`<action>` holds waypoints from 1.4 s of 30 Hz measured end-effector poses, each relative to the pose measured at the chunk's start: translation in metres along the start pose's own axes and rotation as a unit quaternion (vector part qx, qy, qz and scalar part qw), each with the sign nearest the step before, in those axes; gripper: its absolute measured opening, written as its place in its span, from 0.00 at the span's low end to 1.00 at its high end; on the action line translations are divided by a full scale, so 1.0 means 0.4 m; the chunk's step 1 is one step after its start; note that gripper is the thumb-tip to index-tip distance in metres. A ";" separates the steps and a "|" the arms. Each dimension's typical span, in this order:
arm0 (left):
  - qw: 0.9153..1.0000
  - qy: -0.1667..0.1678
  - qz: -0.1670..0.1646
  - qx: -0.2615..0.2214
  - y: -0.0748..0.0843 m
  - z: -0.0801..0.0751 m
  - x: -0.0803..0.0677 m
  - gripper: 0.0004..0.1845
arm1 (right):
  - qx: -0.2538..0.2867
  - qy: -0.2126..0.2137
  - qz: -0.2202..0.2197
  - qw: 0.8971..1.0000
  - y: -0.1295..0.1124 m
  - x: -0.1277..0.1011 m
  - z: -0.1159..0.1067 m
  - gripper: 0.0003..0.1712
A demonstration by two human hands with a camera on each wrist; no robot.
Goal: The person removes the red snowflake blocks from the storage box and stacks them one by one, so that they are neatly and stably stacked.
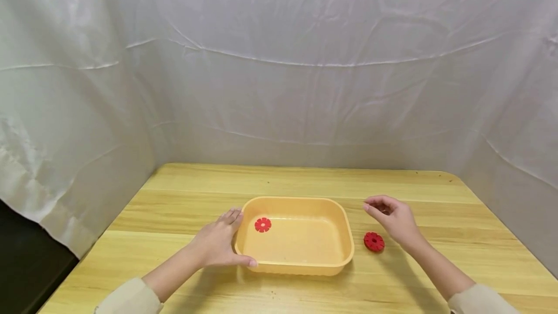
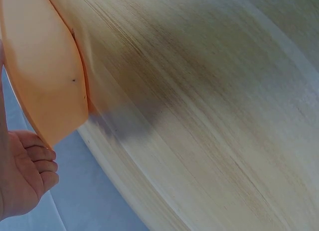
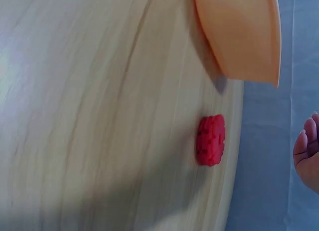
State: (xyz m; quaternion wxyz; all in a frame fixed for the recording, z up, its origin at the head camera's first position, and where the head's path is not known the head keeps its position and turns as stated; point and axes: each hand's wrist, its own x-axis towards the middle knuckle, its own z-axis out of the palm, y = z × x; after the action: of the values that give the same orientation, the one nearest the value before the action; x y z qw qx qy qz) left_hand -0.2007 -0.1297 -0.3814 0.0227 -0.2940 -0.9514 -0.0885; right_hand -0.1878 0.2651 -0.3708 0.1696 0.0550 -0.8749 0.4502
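A light-orange rectangular plastic basin (image 1: 301,269) sits on the table, with a flat red notched disc (image 1: 263,225) inside at its left end. My left hand (image 1: 220,243) holds the basin's left end, thumb along the near rim and fingers at the far left corner. In the left wrist view, curled fingers (image 2: 40,161) show at the basin's edge. Right of the basin stands a short stack of red notched discs (image 1: 374,242), its layers visible in the right wrist view. My right hand (image 1: 395,219) hovers above and beyond this stack, fingers loosely curled, with nothing visible between them.
The wooden table (image 1: 196,207) has a rounded far right corner. Pale grey cloth (image 1: 305,101) hangs behind it and along both sides. A dark area (image 1: 30,260) lies beyond the table's left edge.
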 end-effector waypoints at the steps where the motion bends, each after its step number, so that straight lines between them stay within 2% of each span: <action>1: 1.000 0.000 0.000 0.001 0.000 0.000 0.000 0.62 | 0.007 -0.001 0.000 1.000 -0.004 0.001 0.003 0.12; 10: 1.000 -0.004 0.001 -0.002 0.003 -0.003 -0.001 0.62 | 0.060 -0.018 0.004 0.998 -0.043 0.012 0.045 0.12; 19: 1.000 -0.002 0.001 0.003 0.003 -0.002 -0.001 0.62 | 0.074 -0.034 0.012 0.997 -0.063 0.028 0.088 0.14; 28: 1.000 -0.003 -0.003 0.002 0.002 -0.001 -0.001 0.62 | 0.116 -0.046 0.016 0.992 -0.095 0.034 0.119 0.16; 42: 1.000 -0.005 -0.006 -0.005 0.002 0.000 -0.001 0.62 | 0.144 -0.062 0.011 0.987 -0.112 0.043 0.183 0.15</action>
State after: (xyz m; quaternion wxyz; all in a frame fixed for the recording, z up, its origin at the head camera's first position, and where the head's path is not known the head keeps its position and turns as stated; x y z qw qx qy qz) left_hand -0.1997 -0.1293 -0.3814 0.0159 -0.2891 -0.9528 -0.0914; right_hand -0.2110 0.1807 -0.3694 0.1000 0.0974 -0.8102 0.5693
